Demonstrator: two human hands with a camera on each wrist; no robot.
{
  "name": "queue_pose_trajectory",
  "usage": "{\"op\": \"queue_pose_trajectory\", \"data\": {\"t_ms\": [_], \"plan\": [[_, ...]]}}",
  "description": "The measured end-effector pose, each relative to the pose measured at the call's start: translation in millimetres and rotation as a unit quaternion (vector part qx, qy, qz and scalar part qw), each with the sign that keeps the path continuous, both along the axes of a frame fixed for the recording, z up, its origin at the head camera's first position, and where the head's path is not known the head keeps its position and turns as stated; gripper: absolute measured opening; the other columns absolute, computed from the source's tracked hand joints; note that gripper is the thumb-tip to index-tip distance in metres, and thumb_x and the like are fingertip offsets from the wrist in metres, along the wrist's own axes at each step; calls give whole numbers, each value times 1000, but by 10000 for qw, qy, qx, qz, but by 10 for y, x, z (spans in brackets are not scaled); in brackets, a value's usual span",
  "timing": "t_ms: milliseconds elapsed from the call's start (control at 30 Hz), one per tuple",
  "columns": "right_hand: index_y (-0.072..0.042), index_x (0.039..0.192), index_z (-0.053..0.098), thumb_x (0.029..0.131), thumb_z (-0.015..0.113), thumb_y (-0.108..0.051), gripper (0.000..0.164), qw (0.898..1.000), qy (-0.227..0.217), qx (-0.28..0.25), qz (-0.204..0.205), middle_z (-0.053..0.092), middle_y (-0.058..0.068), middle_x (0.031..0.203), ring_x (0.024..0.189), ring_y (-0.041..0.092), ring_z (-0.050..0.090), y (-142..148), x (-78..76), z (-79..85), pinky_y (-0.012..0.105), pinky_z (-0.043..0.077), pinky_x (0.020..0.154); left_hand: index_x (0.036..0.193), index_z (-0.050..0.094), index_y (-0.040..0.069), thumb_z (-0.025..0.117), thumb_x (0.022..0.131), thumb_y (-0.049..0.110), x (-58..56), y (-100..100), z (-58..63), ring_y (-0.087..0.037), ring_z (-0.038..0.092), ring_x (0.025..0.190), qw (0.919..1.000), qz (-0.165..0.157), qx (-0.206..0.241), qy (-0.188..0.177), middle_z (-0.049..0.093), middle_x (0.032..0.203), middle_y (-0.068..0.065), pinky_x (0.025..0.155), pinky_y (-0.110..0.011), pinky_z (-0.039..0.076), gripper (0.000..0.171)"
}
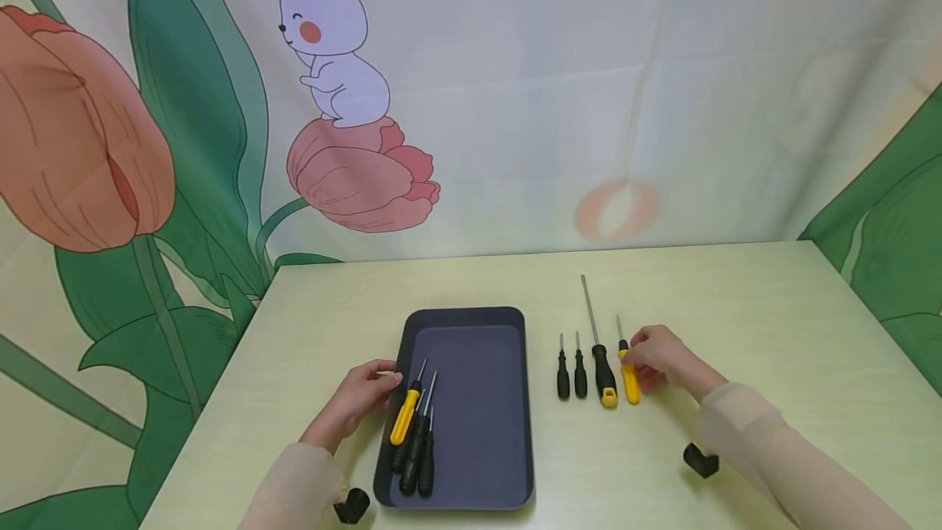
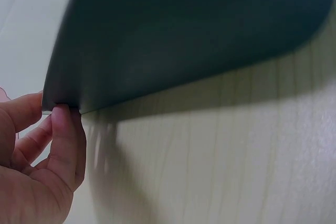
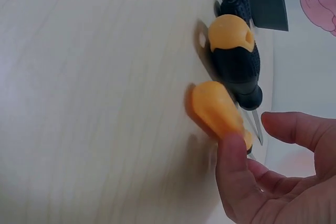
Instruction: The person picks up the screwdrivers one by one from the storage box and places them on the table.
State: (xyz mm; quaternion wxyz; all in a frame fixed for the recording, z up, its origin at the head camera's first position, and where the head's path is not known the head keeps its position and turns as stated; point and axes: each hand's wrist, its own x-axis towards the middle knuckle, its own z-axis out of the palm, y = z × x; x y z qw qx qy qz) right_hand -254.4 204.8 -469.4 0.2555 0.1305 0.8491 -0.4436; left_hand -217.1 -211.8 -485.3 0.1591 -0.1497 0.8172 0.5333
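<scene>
At the left edge of the dark tray (image 1: 478, 407), my left hand (image 1: 356, 399) pinches the rim between thumb and fingers; the left wrist view shows the tray's outer wall (image 2: 184, 30) close up. My right hand (image 1: 662, 357) is at a yellow-handled screwdriver (image 1: 630, 381) lying on the table. In the right wrist view a fingertip touches its yellow handle (image 3: 212, 106), while another digit stands apart from it. Beside it lies a long screwdriver with a black and yellow handle (image 1: 603, 375). Two small black screwdrivers (image 1: 562, 379) lie further left.
Inside the tray's left side rest a yellow screwdriver (image 1: 405, 419) and several black screwdrivers (image 1: 414, 460). A curtain (image 1: 515, 105) printed with a rabbit and tulips hangs behind the pale wooden table (image 1: 773, 309). Black pieces (image 1: 701, 460) show near both wrists.
</scene>
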Motion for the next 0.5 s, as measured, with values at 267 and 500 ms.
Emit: {"op": "queue_pose_trajectory", "data": {"t_ms": [267, 500], "plan": [[5, 111, 41, 82, 56, -10, 36, 9998, 41, -198, -74, 51, 15, 88, 66, 20, 51, 63, -15, 73, 26, 49, 57, 121, 48, 1, 53, 87, 18, 0, -2, -10, -17, 52, 79, 10000, -6, 27, 18, 54, 107, -17, 68, -25, 47, 37], [4, 114, 39, 84, 54, -12, 38, 9990, 24, -424, -124, 51, 19, 96, 71, 22, 53, 94, -12, 133, 28, 50, 60, 121, 48, 2, 54, 87, 18, -3, 1, -8, -17, 53, 80, 10000, 13, 18, 12, 53, 108, -17, 69, -26, 47, 38]]}}
